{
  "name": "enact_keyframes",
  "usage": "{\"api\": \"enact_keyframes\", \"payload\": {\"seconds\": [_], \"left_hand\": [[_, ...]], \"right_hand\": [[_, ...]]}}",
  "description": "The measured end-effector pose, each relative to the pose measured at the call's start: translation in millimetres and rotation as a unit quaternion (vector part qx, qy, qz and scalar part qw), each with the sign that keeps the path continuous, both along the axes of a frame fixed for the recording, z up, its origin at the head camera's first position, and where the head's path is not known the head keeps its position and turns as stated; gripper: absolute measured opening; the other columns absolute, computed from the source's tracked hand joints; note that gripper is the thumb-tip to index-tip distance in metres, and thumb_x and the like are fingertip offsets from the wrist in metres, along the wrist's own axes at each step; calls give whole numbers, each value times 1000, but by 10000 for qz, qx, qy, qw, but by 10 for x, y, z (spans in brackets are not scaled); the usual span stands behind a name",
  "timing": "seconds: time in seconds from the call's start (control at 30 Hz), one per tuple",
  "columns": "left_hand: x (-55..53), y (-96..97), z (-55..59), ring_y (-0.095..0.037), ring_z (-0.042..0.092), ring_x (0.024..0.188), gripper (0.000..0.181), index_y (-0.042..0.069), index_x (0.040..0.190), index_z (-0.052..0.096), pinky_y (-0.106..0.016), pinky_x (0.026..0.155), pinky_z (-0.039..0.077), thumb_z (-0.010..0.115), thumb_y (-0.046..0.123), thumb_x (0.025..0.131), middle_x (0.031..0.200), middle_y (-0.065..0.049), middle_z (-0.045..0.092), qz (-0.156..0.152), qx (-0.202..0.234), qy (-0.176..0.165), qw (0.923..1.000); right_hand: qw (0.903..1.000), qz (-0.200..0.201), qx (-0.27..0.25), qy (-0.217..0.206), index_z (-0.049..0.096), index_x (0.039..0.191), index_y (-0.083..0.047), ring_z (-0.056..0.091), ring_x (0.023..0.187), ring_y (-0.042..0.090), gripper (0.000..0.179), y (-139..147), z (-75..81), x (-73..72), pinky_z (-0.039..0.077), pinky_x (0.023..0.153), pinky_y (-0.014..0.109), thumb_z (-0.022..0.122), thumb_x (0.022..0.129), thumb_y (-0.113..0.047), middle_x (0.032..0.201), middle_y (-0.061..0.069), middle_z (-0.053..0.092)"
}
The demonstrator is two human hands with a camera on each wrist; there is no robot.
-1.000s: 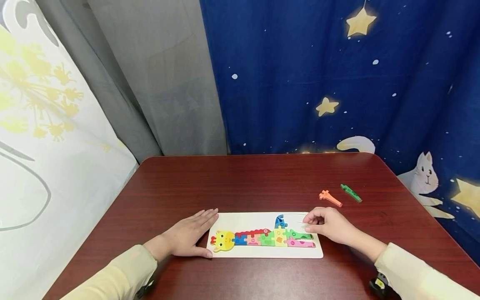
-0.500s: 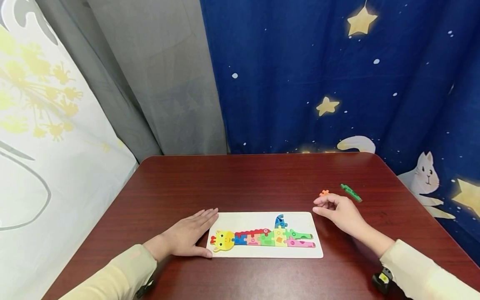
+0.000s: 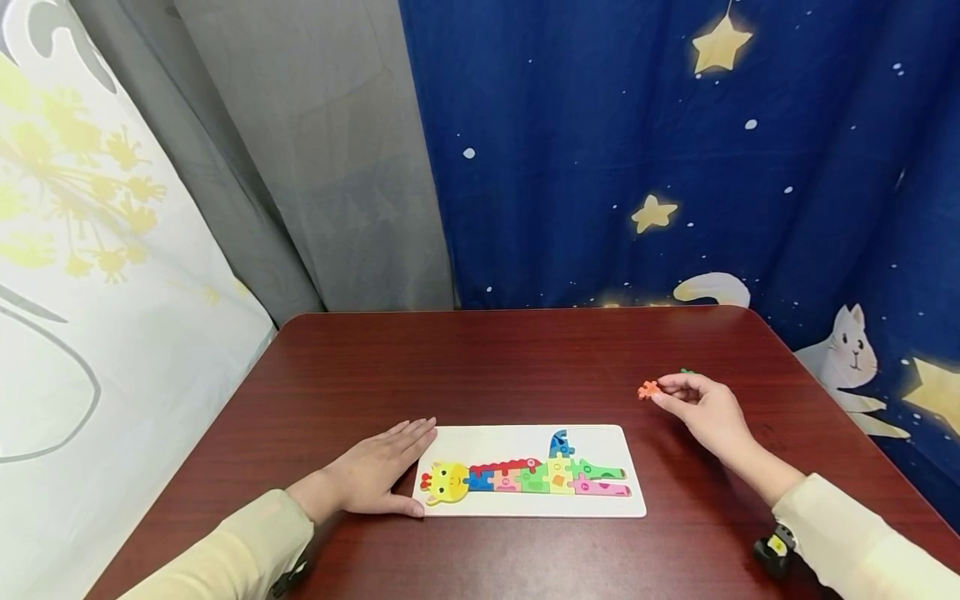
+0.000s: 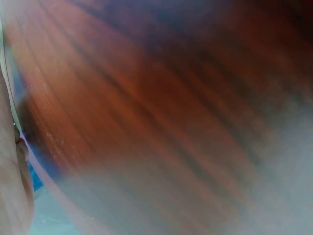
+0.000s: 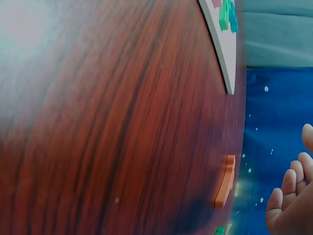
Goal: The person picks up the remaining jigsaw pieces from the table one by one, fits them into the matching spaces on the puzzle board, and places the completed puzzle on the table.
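Observation:
My left hand [image 3: 378, 471] rests flat at the left end of a white puzzle board [image 3: 517, 507], thumb and fingertips along its edge. Joined colourful pieces on the board form a giraffe [image 3: 558, 473] with a yellow head, lying sideways. Beyond the board's right end, my right hand [image 3: 708, 421] is over an orange puzzle piece [image 3: 647, 390], its fingertips overlapping the piece in the head view. The right wrist view shows that orange piece [image 5: 225, 182] lying on the table, with bent fingers [image 5: 288, 181] and thumb apart from each other and from it.
Past the right hand, a green puzzle piece [image 3: 687, 372] is mostly hidden by the fingers. The dark red table [image 3: 480, 367] ends at a grey curtain [image 3: 360, 208] and a blue starry curtain [image 3: 570, 167]. The left wrist view is mostly blurred tabletop [image 4: 146, 98].
My right hand has moved from over the board's right end, out right and away, to the orange piece, now covering most of the green one. The left hand has stayed put.

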State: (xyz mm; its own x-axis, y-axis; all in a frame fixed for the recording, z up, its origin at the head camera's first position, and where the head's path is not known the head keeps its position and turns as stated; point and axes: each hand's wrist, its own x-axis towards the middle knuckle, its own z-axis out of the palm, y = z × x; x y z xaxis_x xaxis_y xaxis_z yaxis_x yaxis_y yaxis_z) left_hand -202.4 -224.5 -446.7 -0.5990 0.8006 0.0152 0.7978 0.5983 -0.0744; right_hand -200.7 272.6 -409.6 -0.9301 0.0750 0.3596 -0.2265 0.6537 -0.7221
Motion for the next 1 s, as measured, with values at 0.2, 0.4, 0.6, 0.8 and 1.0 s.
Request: {"api": "enact_keyframes", "payload": {"seconds": [0.2, 0.4, 0.6, 0.8, 1.0], "left_hand": [[2, -6, -10, -24, 24, 144, 104, 3, 153, 25, -39, 114, 26, 38, 80, 85, 159, -12, 22, 22, 6, 34, 10000], [5, -12, -15, -24, 25, 144, 103, 2, 153, 25, -38, 114, 26, 39, 79, 85, 159, -12, 23, -14, 58, 96, 9999], [4, -7, -6, -25, 25, 143, 103, 2, 153, 26, -38, 114, 26, 39, 79, 85, 158, -12, 24, -48, 76, 116, 9999], [12, -7, 0, -25, 24, 144, 104, 2, 153, 25, -40, 114, 26, 39, 79, 85, 159, -11, 22, -11, 59, 11, 10000], [5, -11, 8, -24, 20, 145, 104, 2, 154, 22, -38, 115, 22, 38, 79, 85, 160, -12, 20, -7, -9, -79, 10000]], "right_hand": [[9996, -240, 147, -33, 69, 109, 3, 60, 81, 14, 35, 59, 17, -17, 43, 66, 11, 79, 83, -18, 95, 17, 69], [9991, -321, 199, -195, 66, 115, 5, 61, 89, 28, 41, 115, -20, -43, 43, 70, 13, 77, 85, -22, 103, 22, 67], [9982, -375, 147, -435, 64, 117, 6, 60, 91, 27, 44, 188, -82, -80, 43, 70, 12, 75, 87, -25, 105, 23, 67], [9957, -314, -3, -871, 61, 119, 10, 61, 96, 32, 46, 221, -124, -91, 44, 69, 12, 74, 88, -23, 108, 26, 65], [9928, -277, -46, -1167, 58, 120, 13, 61, 97, 33, 50, 248, -153, -96, 45, 68, 14, 73, 89, -23, 110, 27, 63]]}}
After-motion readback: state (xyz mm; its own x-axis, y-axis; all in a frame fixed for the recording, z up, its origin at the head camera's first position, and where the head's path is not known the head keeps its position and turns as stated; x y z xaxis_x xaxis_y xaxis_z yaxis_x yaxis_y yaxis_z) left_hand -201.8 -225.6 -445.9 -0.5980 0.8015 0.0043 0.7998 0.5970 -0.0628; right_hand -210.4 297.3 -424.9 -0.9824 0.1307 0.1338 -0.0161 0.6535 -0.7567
